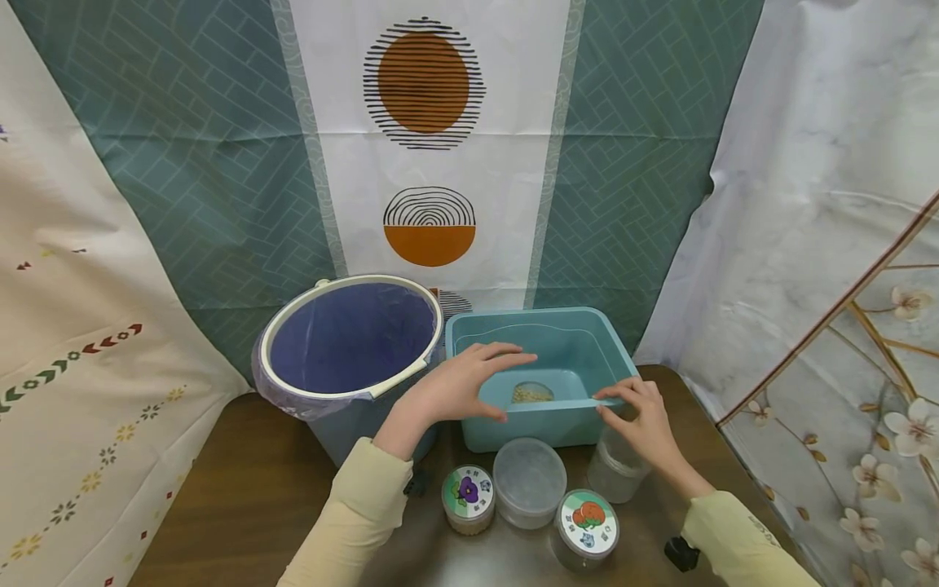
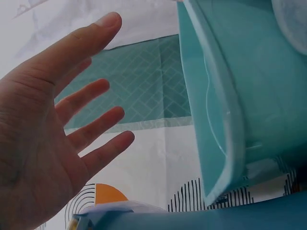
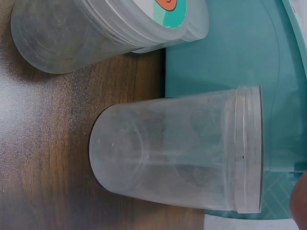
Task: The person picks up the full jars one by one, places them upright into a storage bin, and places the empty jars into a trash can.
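My left hand hovers over the front left of a teal basin, thumb and fingers spread, holding nothing. In the left wrist view its palm and fingers stand apart from the basin. My right hand is at the basin's front right, fingertips close to the rim and nothing visible between them. Below it stands a clear plastic jar, and only a fingertip shows beyond its mouth in the right wrist view. Pale small grains lie low inside the basin.
Left of the basin stands a blue bucket with a cream rim and plastic liner. In front are a jar with a purple flower label, a plain-lidded jar and one with an orange fruit label, on a brown table.
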A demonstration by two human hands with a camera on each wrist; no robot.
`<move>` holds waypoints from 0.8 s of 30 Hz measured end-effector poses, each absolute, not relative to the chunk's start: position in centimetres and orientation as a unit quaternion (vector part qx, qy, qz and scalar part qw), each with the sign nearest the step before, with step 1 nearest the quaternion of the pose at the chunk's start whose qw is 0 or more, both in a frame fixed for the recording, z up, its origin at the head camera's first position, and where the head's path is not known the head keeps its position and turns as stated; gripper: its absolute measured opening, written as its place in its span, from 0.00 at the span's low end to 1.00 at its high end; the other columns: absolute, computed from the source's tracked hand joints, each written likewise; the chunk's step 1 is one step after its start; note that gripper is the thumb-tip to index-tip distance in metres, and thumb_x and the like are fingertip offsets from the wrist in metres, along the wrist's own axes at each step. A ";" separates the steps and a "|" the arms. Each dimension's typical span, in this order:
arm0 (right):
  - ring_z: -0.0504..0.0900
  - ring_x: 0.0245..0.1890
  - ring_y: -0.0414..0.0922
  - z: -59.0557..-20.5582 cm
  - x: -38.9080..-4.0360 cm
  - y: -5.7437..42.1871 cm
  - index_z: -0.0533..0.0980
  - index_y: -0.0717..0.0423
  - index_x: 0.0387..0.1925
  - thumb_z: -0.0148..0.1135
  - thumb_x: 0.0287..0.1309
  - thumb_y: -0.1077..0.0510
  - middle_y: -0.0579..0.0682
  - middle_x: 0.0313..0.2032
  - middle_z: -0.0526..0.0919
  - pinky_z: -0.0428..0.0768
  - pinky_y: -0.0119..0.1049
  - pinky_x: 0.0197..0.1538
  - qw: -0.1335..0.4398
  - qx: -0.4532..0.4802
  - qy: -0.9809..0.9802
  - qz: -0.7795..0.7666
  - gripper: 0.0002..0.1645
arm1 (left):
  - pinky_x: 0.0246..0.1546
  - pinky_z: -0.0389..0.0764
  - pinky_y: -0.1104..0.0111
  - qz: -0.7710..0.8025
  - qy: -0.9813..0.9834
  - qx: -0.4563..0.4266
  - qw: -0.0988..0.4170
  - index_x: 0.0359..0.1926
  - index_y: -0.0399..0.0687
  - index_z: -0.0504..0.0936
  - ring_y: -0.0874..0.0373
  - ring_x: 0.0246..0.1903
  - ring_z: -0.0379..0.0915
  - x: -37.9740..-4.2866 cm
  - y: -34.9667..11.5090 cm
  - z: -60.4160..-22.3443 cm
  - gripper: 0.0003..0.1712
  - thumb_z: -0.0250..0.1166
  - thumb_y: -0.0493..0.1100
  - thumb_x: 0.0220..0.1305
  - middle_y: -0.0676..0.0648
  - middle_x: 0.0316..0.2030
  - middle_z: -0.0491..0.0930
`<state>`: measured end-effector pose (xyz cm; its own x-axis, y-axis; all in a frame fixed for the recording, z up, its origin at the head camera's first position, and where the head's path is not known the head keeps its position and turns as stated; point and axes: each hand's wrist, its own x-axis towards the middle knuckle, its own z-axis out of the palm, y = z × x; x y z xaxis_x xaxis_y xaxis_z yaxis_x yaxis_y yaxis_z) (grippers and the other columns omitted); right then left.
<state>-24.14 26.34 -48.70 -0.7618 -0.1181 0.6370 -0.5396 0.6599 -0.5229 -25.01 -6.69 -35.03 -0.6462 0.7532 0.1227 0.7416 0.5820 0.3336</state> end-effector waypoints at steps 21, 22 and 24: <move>0.61 0.39 0.34 -48.7 -24.1 26.4 0.85 0.52 0.36 0.75 0.43 0.69 0.45 0.35 0.77 0.56 0.31 0.46 0.294 0.190 -0.859 0.374 0.16 | 0.50 0.81 0.57 0.220 0.920 0.325 0.011 0.66 0.70 0.72 0.55 0.65 0.69 -19.3 -8.6 -41.9 0.41 0.76 0.58 0.51 0.58 0.67 0.71; 0.61 0.39 0.34 -48.7 -24.2 26.4 0.85 0.52 0.36 0.75 0.43 0.69 0.45 0.35 0.77 0.56 0.31 0.46 0.294 0.191 -0.859 0.374 0.16 | 0.49 0.82 0.57 0.221 0.922 0.319 0.012 0.66 0.70 0.72 0.55 0.65 0.70 -19.2 -8.7 -42.4 0.41 0.77 0.58 0.50 0.58 0.66 0.71; 0.61 0.39 0.34 -48.7 -24.2 26.3 0.85 0.52 0.36 0.75 0.43 0.68 0.45 0.36 0.77 0.56 0.31 0.46 0.292 0.190 -0.860 0.373 0.15 | 0.46 0.82 0.58 0.218 0.927 0.305 0.016 0.66 0.70 0.72 0.55 0.64 0.70 -18.9 -8.8 -43.4 0.41 0.77 0.57 0.50 0.58 0.66 0.71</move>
